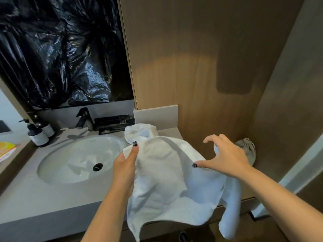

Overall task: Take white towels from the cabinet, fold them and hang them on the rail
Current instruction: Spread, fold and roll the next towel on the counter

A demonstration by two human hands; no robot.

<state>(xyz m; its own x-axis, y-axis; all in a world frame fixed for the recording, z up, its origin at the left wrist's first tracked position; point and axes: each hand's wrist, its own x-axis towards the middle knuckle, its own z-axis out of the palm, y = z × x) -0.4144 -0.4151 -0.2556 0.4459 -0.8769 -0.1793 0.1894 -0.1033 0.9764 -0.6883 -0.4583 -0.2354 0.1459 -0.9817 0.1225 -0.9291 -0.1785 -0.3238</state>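
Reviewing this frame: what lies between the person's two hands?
In the head view, the white towel spans the stretch between the left hand, which pinches its edge, and the right hand, spread open over it.

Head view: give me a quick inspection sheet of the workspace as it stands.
Surface: grey vanity counter with a white oval sink, its drain black.
Job's things: one white towel, unfolded and rumpled, draped over the counter's right end; rail not identifiable.
Clutter: two pump bottles at back left, black faucet, dark tray behind the sink, a grey cloth at far right.
Hands: left hand pinches a towel corner; right hand spread above the towel, thumb on it.
Cables: nothing seen.
Surroundings: black plastic sheeting above the sink, wood panel wall.
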